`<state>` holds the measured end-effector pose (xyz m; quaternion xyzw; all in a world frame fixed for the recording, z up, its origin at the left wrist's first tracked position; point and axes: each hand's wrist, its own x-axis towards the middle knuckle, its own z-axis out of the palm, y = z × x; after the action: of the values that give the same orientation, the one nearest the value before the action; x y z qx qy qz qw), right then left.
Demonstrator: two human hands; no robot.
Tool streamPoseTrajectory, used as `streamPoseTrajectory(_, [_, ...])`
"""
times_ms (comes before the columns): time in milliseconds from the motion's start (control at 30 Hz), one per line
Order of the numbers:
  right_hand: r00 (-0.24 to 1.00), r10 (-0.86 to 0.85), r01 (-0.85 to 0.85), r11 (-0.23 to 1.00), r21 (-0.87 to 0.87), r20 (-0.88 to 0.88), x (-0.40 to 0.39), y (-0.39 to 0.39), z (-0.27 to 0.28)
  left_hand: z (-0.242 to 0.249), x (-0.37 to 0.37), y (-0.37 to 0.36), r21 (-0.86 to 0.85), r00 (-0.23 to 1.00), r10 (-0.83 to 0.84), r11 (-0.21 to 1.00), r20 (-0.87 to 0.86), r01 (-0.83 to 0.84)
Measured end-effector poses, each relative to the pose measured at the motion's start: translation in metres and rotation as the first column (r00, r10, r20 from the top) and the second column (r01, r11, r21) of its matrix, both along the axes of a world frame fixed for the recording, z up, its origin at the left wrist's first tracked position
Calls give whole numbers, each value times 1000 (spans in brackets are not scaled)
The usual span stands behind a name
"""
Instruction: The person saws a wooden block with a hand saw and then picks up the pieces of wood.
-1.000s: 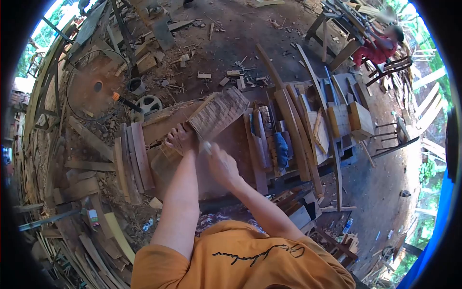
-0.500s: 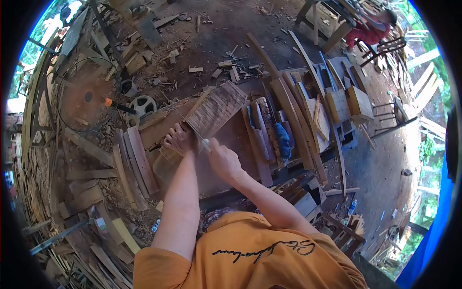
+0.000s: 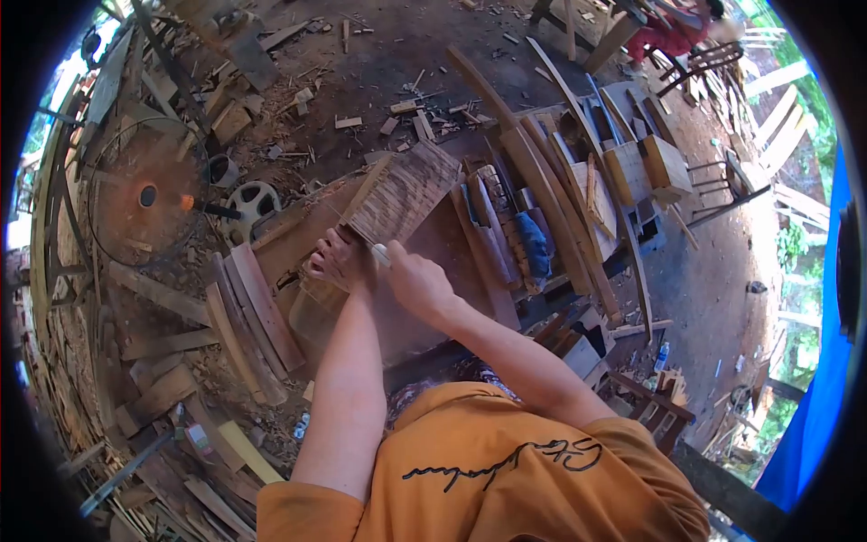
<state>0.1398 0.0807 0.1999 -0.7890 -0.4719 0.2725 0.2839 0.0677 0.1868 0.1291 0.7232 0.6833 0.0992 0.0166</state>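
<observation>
A thick wooden block [image 3: 402, 194] with dark wavy grain lies slanted on the brown workbench [image 3: 424, 312]. My left hand [image 3: 336, 260] is closed over its near end, fingers curled round the edge; the thumb side is partly hidden. My right hand [image 3: 419, 287] grips the pale handle of what looks like a hand saw [image 3: 383, 256]. Its thin blade shows almost edge-on, running up and left across the block close to my left fingers. Where the blade meets the wood is too small to make out.
Curved timbers [image 3: 553, 212] and a blue cloth [image 3: 535, 246] lie right of the block; more curved pieces [image 3: 255, 312] are stacked left. A round fan [image 3: 149, 194] stands at left. Wood scraps litter the floor. Another person [image 3: 677, 34] sits at the upper right.
The camera view has shifted slightly. My right hand with the saw sits a little closer to the block, while my left hand keeps its hold on the wood.
</observation>
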Motion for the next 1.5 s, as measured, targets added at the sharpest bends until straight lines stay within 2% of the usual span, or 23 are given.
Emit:
streamPoseTrajectory(67, [999, 5, -5, 1000, 0, 33, 4, -32, 16, -11, 5, 3, 28, 996, 83, 996, 15, -83])
streamPoseTrajectory(133, [995, -10, 15, 998, -56, 98, 1, -72, 53, -12, 7, 7, 36, 995, 85, 996, 49, -87])
streamPoseTrajectory(233, [997, 6, 5, 991, -132, 83, 5, -109, 65, -18, 3, 8, 48, 994, 88, 995, 71, -91])
streamPoseTrajectory(267, [997, 9, 2, 990, -139, 77, 5, -98, 56, -20, 3, 8, 64, 995, 71, 995, 75, -76])
streamPoseTrajectory(333, [994, -11, 9, 1000, 19, 105, 5, -53, 24, -17, 3, 8, 31, 996, 72, 997, 54, -74])
streamPoseTrajectory(400, [998, 12, -9, 998, -62, 58, 1, 5, -5, -14, 2, 8, 22, 996, 75, 997, 40, -76])
streamPoseTrajectory(433, [999, 10, -8, 999, -49, 52, 2, 7, -4, -14, 2, 8, 39, 997, 64, 997, 38, -65])
streamPoseTrajectory(533, [1000, -6, 7, 999, -51, 29, 1, -1, 4, -14, 2, -4, 73, 999, 3, 997, 49, -6])
streamPoseTrajectory(600, [999, -32, 31, 998, 58, 22, -6, -17, 7, -14, 2, -2, 102, 999, 4, 995, 52, -10])
streamPoseTrajectory(667, [999, -9, 8, 1000, 29, 34, -4, -26, 18, -10, 1, 0, 122, 995, -81, 988, -65, 89])
streamPoseTrajectory(800, [998, 26, -22, 998, -57, 59, 3, -21, 20, -17, 2, 5, 64, 1000, 10, 998, 29, -12])
streamPoseTrajectory(833, [999, 4, -6, 1000, 24, 50, 3, -16, 8, -16, 2, 6, 36, 997, 21, 999, 72, -24])
streamPoseTrajectory(867, [999, 14, -15, 1000, 26, 46, -2, -20, -4, -13, 2, 6, 17, 993, 28, 999, 118, -30])
streamPoseTrajectory(900, [997, -6, 2, 999, 45, 83, -5, -24, -16, -9, 3, 6, -81, 997, 52, 996, 62, -47])
streamPoseTrajectory(967, [993, -33, 26, 998, 65, 112, -6, -33, -35, -21, -1, 7, -27, 998, 48, 999, 35, -47])
streamPoseTrajectory(1033, [998, -21, 10, 977, 214, 52, 0, -38, -41, -26, -1, 6, 33, 1000, 27, 999, 16, -28])
streamPoseTrajectory(1067, [998, -26, 12, 973, 228, 55, 3, -40, -44, -27, -1, 7, 59, 999, 33, 998, 43, -35])
streamPoseTrajectory(1233, [1000, -10, 2, 968, 253, 27, 2, -39, -44, -35, -5, 10, 121, 998, 6, 993, 59, -13])
streamPoseTrajectory(1300, [998, -7, -9, 967, 255, 60, 6, -31, -46, -36, -7, 15, 45, 998, 45, 998, 46, -48])
streamPoseTrajectory(1367, [996, 11, -34, 966, 257, 90, 8, -23, -43, -32, -6, 14, 62, 997, 42, 997, 62, -45])
streamPoseTrajectory(1500, [996, 47, -60, 984, 165, 80, 9, -9, -35, -22, -2, 12, 62, 994, 40, 997, 98, -47])
